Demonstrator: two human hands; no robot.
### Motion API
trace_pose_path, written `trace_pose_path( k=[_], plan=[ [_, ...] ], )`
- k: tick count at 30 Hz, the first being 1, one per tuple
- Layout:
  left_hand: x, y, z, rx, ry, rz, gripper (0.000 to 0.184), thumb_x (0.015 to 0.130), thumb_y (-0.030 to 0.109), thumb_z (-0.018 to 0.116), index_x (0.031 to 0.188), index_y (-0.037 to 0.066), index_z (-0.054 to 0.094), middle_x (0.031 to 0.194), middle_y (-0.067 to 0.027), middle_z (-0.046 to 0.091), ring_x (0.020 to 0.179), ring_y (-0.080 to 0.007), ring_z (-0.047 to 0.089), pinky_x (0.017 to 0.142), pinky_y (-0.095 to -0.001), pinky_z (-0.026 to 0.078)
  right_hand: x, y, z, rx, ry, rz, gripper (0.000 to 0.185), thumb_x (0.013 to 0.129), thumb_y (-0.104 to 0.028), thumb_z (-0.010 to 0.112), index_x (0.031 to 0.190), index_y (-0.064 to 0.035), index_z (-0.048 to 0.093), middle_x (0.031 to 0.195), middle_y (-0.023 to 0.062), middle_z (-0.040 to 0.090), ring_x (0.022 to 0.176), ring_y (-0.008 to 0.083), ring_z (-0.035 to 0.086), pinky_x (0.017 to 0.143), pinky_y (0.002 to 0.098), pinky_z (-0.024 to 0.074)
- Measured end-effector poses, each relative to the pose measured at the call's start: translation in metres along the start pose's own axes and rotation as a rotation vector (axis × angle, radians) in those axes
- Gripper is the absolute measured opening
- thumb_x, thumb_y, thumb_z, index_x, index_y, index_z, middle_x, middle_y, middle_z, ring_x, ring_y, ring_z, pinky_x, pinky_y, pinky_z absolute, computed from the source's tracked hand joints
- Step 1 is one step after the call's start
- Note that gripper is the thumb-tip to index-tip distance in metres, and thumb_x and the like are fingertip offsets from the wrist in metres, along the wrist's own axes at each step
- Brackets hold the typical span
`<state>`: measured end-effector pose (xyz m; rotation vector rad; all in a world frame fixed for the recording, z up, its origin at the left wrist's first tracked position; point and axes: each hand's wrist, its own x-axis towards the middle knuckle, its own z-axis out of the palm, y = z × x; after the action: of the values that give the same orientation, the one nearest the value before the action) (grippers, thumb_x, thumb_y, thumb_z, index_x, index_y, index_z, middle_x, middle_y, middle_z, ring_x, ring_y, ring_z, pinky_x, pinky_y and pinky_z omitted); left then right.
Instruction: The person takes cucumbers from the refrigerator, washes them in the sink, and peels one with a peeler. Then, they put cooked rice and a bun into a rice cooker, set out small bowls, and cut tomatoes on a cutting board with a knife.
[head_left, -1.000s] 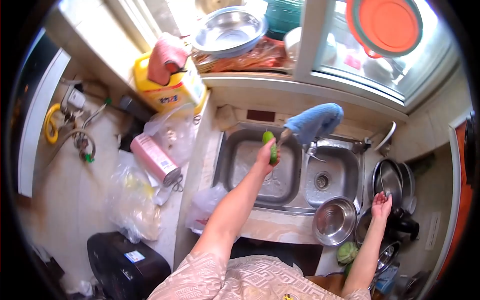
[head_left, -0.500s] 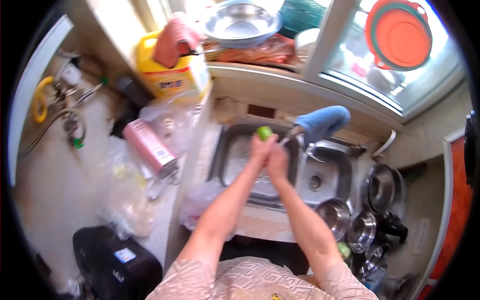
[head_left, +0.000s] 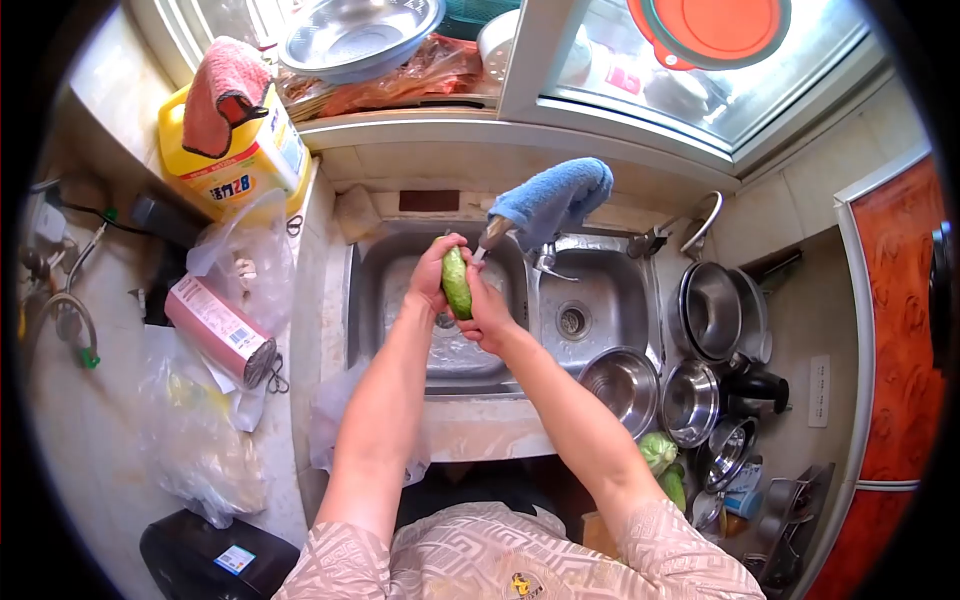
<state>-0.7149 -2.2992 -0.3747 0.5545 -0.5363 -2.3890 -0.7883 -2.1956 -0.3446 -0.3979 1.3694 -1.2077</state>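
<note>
Over the left basin of a steel sink, I hold a green cucumber roughly upright between both hands. My left hand is wrapped round its left side, with the fingers at the top end. Along the right side and lower end, my right hand is closed on it. Right above the right hand is the tip of the faucet. A blue cloth is draped over the faucet's upper part.
Steel bowls and pots crowd the right side, with green vegetables below. At left are a yellow jug with a red cloth, a pink package and plastic bags. A metal colander sits on the sill.
The camera view has shifted, so the surroundings appear further left. The cucumber, mostly covered by my hands before, now shows its length between them, and the hands are apart on its two sides.
</note>
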Motion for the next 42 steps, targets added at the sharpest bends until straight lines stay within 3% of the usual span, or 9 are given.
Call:
trace_pose_path(
  k=[4,9,11,18,26,28,30,37,42],
  plan=[
    [-0.008,-0.002,0.008,0.075,0.066,-0.207,0.026,0.091,0.03,0.05,0.097,0.006,0.059,0.086,-0.0073,0.062,0.077,-0.0199,0.062,0.083,-0.0375,0.052,0.004,-0.009,-0.002,0.345,-0.319,0.296,0.049,0.096,-0.053,0.025,0.101,-0.0106,0.049,0.068,0.0091,0.053,0.038,0.012,0.04,0.031,0.0233,0.0279],
    [0.003,-0.023,0.03,0.986,0.424,0.05,0.04,0.087,0.042,0.06,0.108,0.008,0.057,0.086,-0.0102,0.064,0.075,-0.0246,0.064,0.067,-0.0373,0.054,-0.003,0.012,0.001,-0.501,0.304,-0.369,0.036,0.097,-0.035,0.03,0.107,-0.0062,0.048,0.093,0.0213,0.059,0.077,0.0375,0.054,0.064,0.0463,0.0416],
    [0.013,-0.024,0.011,0.598,0.493,-0.044,0.042,0.084,0.043,0.064,0.102,0.006,0.058,0.083,-0.0096,0.063,0.072,-0.0219,0.063,0.063,-0.0349,0.052,0.006,0.024,-0.006,-0.835,0.437,-0.927,0.028,0.095,-0.023,0.038,0.112,-0.0044,0.049,0.103,0.0212,0.061,0.091,0.0421,0.059,0.073,0.0519,0.0464],
    [-0.026,-0.018,0.007,0.029,0.306,-0.333,0.061,0.092,0.059,0.029,0.097,0.003,0.054,0.073,-0.0091,0.056,0.06,-0.02,0.055,0.054,-0.0335,0.05,0.037,0.017,-0.128,-0.59,0.743,-0.118,0.043,0.088,-0.036,0.048,0.072,-0.0033,0.071,0.07,0.0173,0.066,0.073,0.0319,0.065,0.072,0.0412,0.0468],
    [-0.042,-0.02,-0.024,0.24,0.069,-0.459,0.042,0.091,0.044,0.043,0.113,0.011,0.054,0.085,-0.0086,0.061,0.065,-0.0146,0.058,0.056,-0.0331,0.051,0.055,0.027,-0.167,-0.743,0.461,-0.216,0.036,0.089,-0.033,0.054,0.09,0.0,0.068,0.075,0.0094,0.066,0.068,0.0161,0.06,0.062,0.0323,0.0457],
    [-0.032,-0.06,-0.061,1.916,0.357,-0.416,0.042,0.087,0.048,0.052,0.107,0.011,0.056,0.082,-0.0069,0.061,0.066,-0.023,0.059,0.064,-0.0383,0.052,0.003,-0.007,-0.084,-1.027,0.462,-0.295,0.027,0.084,-0.026,0.058,0.088,-0.0001,0.065,0.081,0.0182,0.066,0.078,0.0295,0.065,0.069,0.0375,0.0486],
    [-0.054,-0.081,-0.066,1.958,0.632,-0.247,0.051,0.085,0.054,0.05,0.102,0.009,0.066,0.096,-0.0158,0.067,0.088,-0.0248,0.065,0.078,-0.0401,0.05,-0.007,0.011,-0.038,-1.13,0.289,-0.57,0.026,0.084,-0.025,0.06,0.088,-0.0001,0.064,0.082,0.0177,0.066,0.08,0.0297,0.065,0.071,0.0379,0.0489],
    [-0.089,-0.056,-0.036,1.573,0.612,-0.485,0.059,0.081,0.053,0.056,0.106,0.001,0.066,0.106,-0.0204,0.065,0.103,-0.036,0.061,0.088,-0.0448,0.046,-0.056,0.033,0.203,-0.994,-0.366,-0.229,0.065,0.078,-0.051,0.065,0.101,0.009,0.062,0.087,0.0237,0.067,0.088,0.0339,0.065,0.08,0.0402,0.0498],
    [-0.095,-0.049,-0.05,1.339,0.671,-0.353,0.067,0.08,0.055,0.056,0.105,-0.007,0.062,0.106,-0.0253,0.063,0.103,-0.0378,0.06,0.088,-0.0427,0.046,-0.042,0.049,0.235,-0.849,-0.635,0.079,0.052,0.081,-0.045,0.066,0.057,0.0014,0.063,0.054,0.0105,0.062,0.048,0.0179,0.062,0.052,0.0295,0.0515]
  ],
)
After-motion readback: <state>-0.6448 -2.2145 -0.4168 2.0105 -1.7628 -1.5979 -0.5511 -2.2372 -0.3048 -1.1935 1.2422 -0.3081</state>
